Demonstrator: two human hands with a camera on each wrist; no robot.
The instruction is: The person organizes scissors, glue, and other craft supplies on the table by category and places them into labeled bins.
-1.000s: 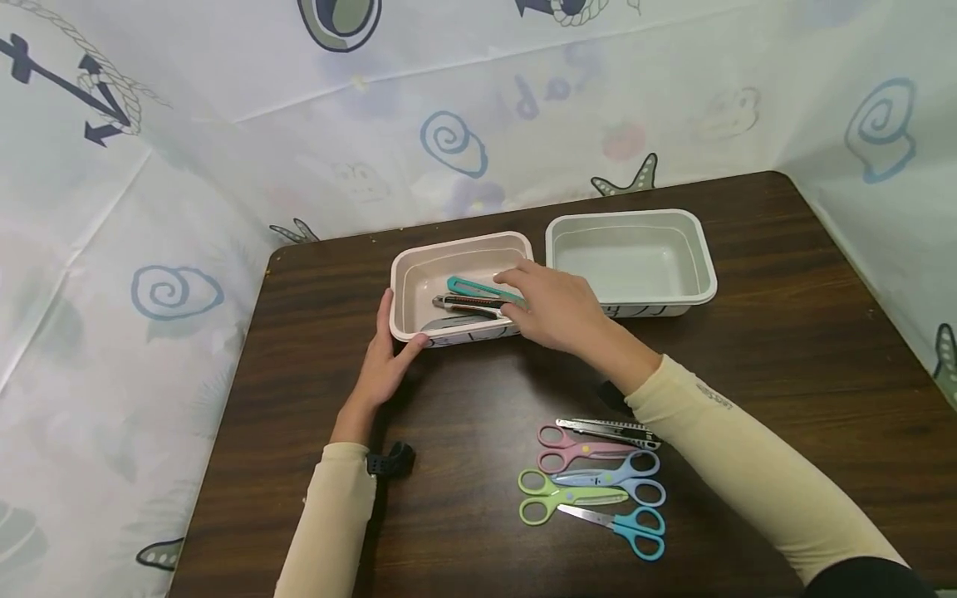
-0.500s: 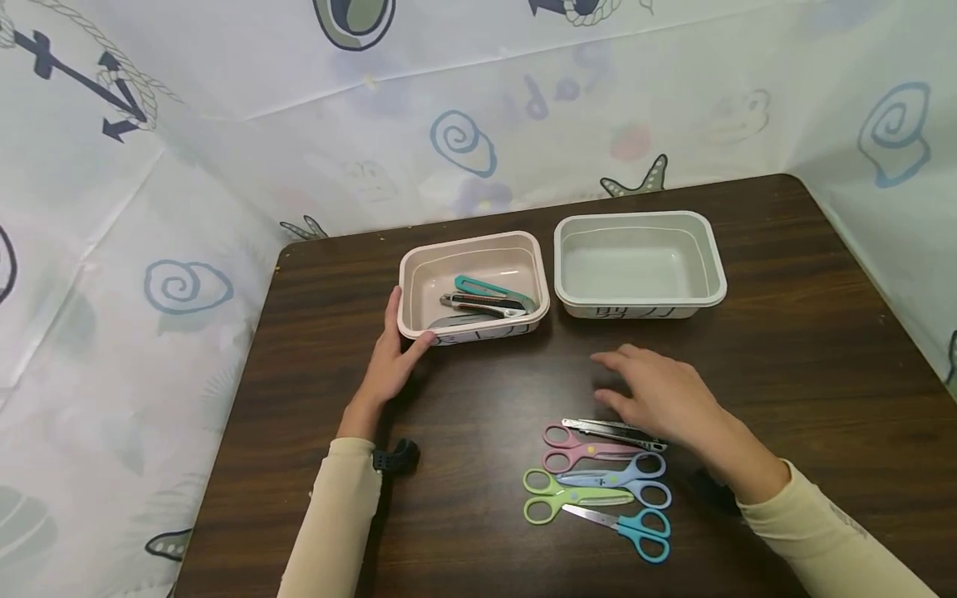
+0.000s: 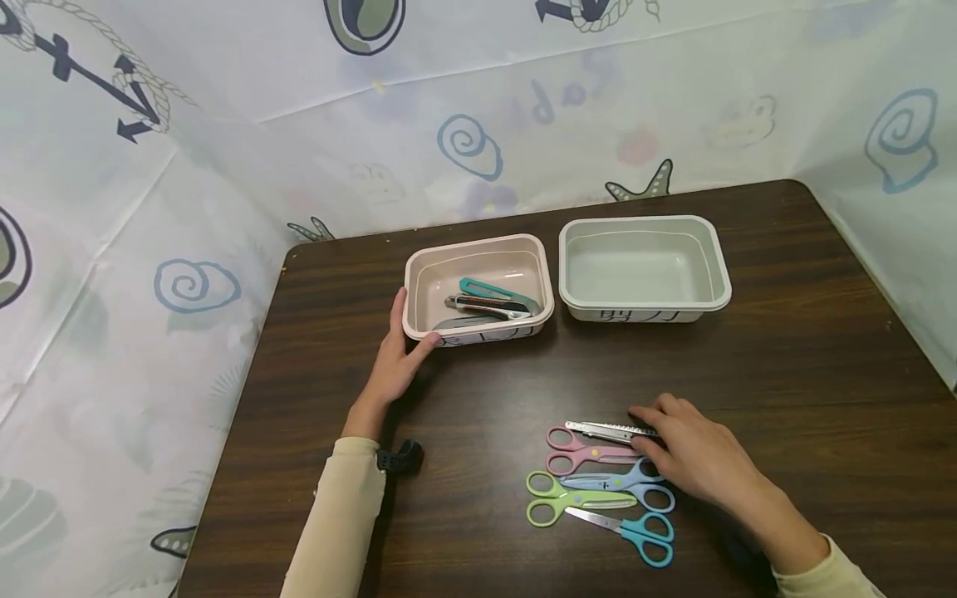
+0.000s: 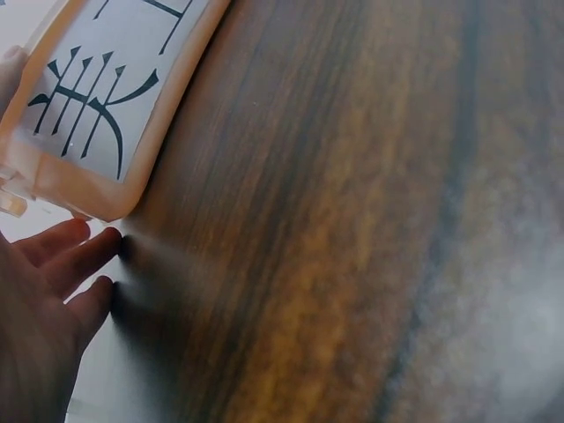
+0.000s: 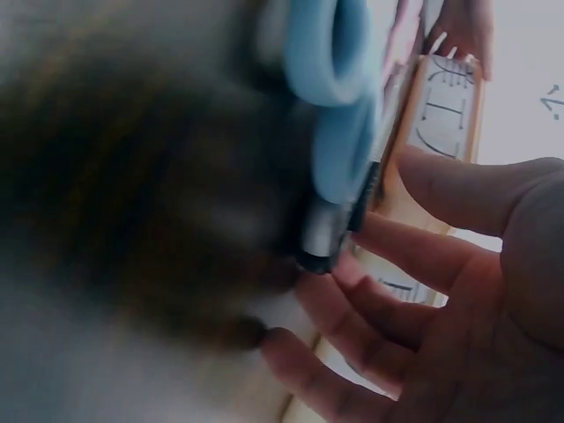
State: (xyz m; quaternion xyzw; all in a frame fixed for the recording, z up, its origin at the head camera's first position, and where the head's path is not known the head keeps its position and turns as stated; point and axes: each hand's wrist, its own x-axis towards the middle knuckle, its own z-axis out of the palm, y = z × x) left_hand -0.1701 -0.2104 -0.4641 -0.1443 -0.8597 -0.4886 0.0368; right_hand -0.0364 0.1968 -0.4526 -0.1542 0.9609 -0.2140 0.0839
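Note:
In the head view, my left hand grips the left corner of a pink box, thumb at the front rim. Inside lie a turquoise utility knife, a black-and-white utility knife and a grey tool, partly hidden by the wall. My right hand is over the right end of a silver-and-black utility knife on the table. In the right wrist view, thumb and fingers stand spread around the knife's end; no grip shows.
Below the knife lie pink scissors, light blue scissors, green scissors and turquoise scissors. A grey-green box stands right of the pink one. A printed cloth hangs behind the brown table.
My right hand has left the pink box and come down and right to the silver-and-black utility knife. The left hand has kept its grip on the box.

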